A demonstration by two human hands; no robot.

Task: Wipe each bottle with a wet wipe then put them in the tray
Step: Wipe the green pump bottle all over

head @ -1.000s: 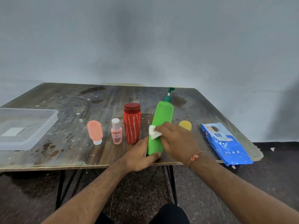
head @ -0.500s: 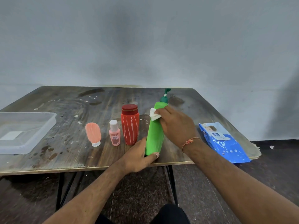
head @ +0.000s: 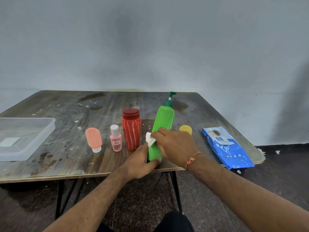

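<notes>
- Centrally, near the front edge of the wooden table (head: 70, 114): green pump bottle (head: 164, 121), base on the tabletop, leaning slightly, dark green pump head at the far end.
- Left hand (head: 142, 162): wrapped around the foot of the green pump bottle, thumb across its front, steadying it.
- Right hand (head: 175, 144): closed over a crumpled white wet wipe (head: 150, 139), pressing it against the bottle's lower body; orange thread band on the wrist.
- Just left of the green pump bottle: red bottle (head: 131, 129) with white streaks and a dark red cap, upright.
- Further left, side by side: small pink bottle (head: 115, 138) with a pale cap, upright; peach tube (head: 94, 139) standing on its white cap.
- Behind the right hand: yellow round object (head: 185, 129), mostly hidden, kind unclear.
- Far left: clear plastic tray (head: 41, 131), no bottle inside.
- Right, at the table's front corner: blue wet-wipe packet (head: 229, 148), lying flat, overhanging the edge a little.
- Below the table: black metal legs and a dark speckled floor.
</notes>
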